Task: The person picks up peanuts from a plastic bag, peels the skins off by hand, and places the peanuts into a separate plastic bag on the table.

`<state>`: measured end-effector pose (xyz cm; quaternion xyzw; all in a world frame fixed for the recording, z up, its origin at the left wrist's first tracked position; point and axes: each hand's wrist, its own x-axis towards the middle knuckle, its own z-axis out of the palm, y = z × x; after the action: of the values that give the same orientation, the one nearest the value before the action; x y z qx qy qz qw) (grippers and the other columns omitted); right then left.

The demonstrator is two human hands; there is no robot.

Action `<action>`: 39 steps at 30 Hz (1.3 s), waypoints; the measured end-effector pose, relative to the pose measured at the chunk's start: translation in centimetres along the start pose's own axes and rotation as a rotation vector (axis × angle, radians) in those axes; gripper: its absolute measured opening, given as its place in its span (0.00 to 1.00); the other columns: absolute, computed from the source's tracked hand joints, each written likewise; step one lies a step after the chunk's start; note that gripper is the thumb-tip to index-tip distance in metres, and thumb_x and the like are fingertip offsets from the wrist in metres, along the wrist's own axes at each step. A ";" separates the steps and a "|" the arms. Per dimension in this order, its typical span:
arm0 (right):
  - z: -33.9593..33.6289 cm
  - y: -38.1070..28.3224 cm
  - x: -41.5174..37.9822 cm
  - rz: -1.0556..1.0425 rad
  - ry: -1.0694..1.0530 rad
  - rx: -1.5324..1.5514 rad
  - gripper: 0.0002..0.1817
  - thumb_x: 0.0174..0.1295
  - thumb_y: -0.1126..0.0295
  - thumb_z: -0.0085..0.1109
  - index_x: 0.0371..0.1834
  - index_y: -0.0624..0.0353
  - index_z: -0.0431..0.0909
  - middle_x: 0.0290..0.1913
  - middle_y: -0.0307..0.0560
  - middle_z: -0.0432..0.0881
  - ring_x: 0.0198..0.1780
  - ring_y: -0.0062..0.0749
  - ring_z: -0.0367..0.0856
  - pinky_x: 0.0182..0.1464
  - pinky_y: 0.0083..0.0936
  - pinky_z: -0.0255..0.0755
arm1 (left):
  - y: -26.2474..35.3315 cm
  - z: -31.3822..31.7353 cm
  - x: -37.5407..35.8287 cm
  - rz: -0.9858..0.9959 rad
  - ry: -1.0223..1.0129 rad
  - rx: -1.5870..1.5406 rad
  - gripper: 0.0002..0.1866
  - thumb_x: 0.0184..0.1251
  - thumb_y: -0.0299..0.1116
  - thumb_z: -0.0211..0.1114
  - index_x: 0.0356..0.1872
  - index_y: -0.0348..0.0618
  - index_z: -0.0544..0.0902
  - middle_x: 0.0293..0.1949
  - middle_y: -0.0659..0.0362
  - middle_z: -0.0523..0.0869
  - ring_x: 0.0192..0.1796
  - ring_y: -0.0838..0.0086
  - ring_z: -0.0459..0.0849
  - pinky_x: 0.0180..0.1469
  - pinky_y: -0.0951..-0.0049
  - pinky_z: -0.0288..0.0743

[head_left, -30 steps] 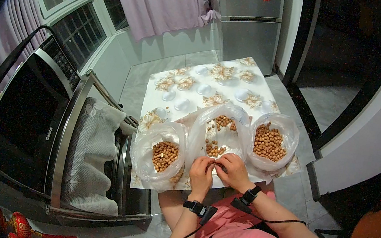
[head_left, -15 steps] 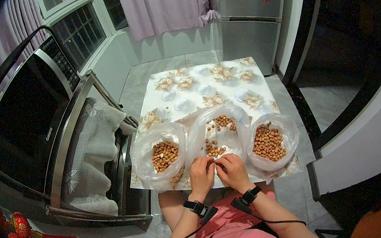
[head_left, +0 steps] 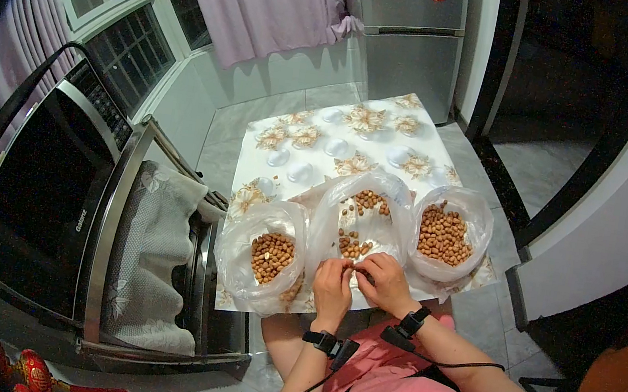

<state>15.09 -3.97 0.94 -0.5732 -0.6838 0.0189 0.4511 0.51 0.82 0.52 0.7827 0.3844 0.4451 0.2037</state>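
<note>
Slight shift, left hand (head_left: 332, 285) and right hand (head_left: 388, 283) by crinkled plastic bag (head_left: 324, 221).

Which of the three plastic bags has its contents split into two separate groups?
The middle bag, between the other two: its nuts lie in a far and a near cluster.

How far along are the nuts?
Partway, by the look of it. Looks done: the left bag and right bag each hold a large pile. In hand: left hand and right hand meet at the middle bag's near edge; any item there is too small to identify. Probably left: the middle bag's far cluster and near cluster.
</note>
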 end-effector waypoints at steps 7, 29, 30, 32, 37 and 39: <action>0.0 0.0 0.0 -0.001 -0.002 0.001 0.09 0.57 0.70 0.68 0.40 0.59 0.82 0.38 0.49 0.82 0.44 0.47 0.81 0.49 0.39 0.74 | 0.1 -0.1 0.0 0.015 0.006 -0.002 0.04 0.70 0.27 0.64 0.39 0.39 0.82 0.37 0.51 0.84 0.43 0.51 0.82 0.47 0.54 0.74; -0.2 0.0 -0.1 0.015 -0.040 0.013 0.12 0.53 0.68 0.69 0.40 0.58 0.82 0.40 0.49 0.81 0.46 0.48 0.81 0.51 0.41 0.74 | 0.2 -0.2 -0.1 0.006 0.026 -0.034 0.14 0.58 0.35 0.78 0.32 0.40 0.80 0.32 0.54 0.82 0.36 0.57 0.81 0.40 0.59 0.74; -0.2 -0.1 0.0 0.004 -0.027 0.010 0.11 0.54 0.69 0.68 0.39 0.58 0.82 0.39 0.49 0.81 0.45 0.48 0.81 0.50 0.41 0.74 | 0.2 -0.2 -0.1 0.006 0.026 -0.034 0.14 0.58 0.35 0.78 0.32 0.40 0.80 0.32 0.54 0.82 0.36 0.57 0.81 0.40 0.59 0.74; -0.2 -0.1 0.1 -0.008 -0.013 0.008 0.10 0.55 0.70 0.68 0.38 0.58 0.83 0.39 0.49 0.81 0.45 0.48 0.80 0.49 0.41 0.74 | 0.2 -0.1 -0.1 0.007 0.026 -0.043 0.12 0.59 0.34 0.77 0.33 0.39 0.81 0.33 0.54 0.83 0.37 0.56 0.82 0.41 0.59 0.74; 0.1 0.1 0.0 0.005 -0.016 -0.016 0.08 0.57 0.70 0.67 0.38 0.58 0.83 0.38 0.49 0.81 0.44 0.48 0.81 0.49 0.41 0.74 | 2.0 -1.4 0.6 -0.009 0.032 -0.150 0.07 0.61 0.25 0.73 0.37 0.38 0.84 0.36 0.52 0.85 0.39 0.57 0.83 0.42 0.61 0.76; 0.0 -0.1 0.1 -0.001 -0.008 -0.005 0.07 0.58 0.70 0.67 0.38 0.57 0.83 0.38 0.49 0.81 0.43 0.48 0.81 0.49 0.40 0.74 | 4.1 -3.1 0.9 -0.048 0.041 -0.206 0.06 0.61 0.23 0.72 0.38 0.38 0.84 0.37 0.52 0.86 0.40 0.58 0.84 0.43 0.62 0.77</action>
<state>15.05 -3.87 1.06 -0.5738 -0.6861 0.0192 0.4468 -0.09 -1.11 5.31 0.7390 0.3594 0.4931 0.2858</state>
